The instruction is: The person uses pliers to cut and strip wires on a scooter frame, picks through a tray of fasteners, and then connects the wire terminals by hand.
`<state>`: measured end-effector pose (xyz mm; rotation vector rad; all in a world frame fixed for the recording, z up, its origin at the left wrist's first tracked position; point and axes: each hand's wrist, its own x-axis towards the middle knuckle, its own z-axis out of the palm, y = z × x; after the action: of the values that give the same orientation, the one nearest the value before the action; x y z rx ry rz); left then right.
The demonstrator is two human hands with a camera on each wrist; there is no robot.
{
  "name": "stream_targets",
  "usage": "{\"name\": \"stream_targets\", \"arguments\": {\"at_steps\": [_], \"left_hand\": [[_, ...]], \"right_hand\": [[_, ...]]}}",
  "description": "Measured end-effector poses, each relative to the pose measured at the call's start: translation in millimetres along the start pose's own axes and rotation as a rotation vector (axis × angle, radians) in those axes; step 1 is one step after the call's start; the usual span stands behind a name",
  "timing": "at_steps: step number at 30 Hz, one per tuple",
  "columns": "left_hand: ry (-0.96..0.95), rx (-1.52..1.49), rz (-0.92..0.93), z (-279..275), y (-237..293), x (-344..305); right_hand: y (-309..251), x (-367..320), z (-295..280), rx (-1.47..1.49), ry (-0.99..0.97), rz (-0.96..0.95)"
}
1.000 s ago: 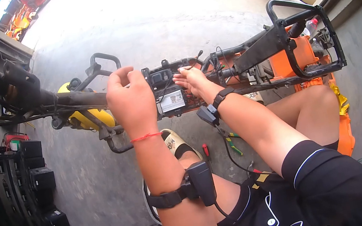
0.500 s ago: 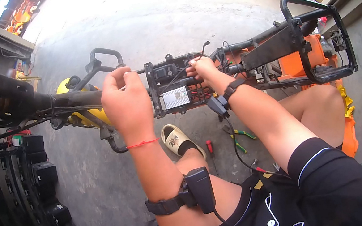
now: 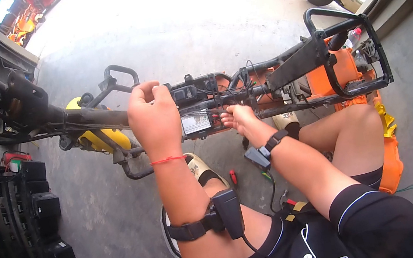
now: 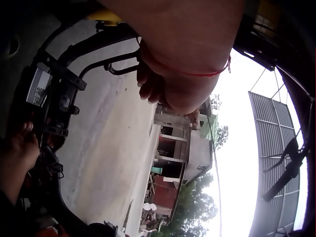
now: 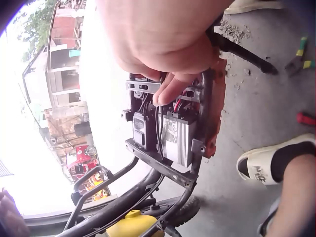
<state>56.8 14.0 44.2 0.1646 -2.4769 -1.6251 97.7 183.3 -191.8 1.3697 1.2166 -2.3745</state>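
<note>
Head: prob. controller label, txt illegible

A thin red thread bracelet circles the wrist behind the left hand. Farther up that forearm a black strap carries a boxy black camera unit trailing a black cable. Behind the right hand sits a narrower black band with a small black module and a thin dark lead. The clothing is black with white piping and a white button. One foot wears a cream printed slipper over a dark sock.
</note>
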Motion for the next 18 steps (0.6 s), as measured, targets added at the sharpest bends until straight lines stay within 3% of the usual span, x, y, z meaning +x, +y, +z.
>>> {"name": "stream_targets", "arguments": {"at_steps": [6, 14, 18], "left_hand": [[-0.056, 0.026, 0.000, 12, 2, -2], [-0.100, 0.031, -0.001, 18, 10, -2], [-0.112, -0.049, -0.014, 22, 7, 1]], "right_hand": [[-10, 9, 3, 0.203, 0.042, -0.020], [-38, 30, 18, 0.257, -0.008, -0.047], [-26, 31, 8, 0.219, -0.045, -0.061]]}}
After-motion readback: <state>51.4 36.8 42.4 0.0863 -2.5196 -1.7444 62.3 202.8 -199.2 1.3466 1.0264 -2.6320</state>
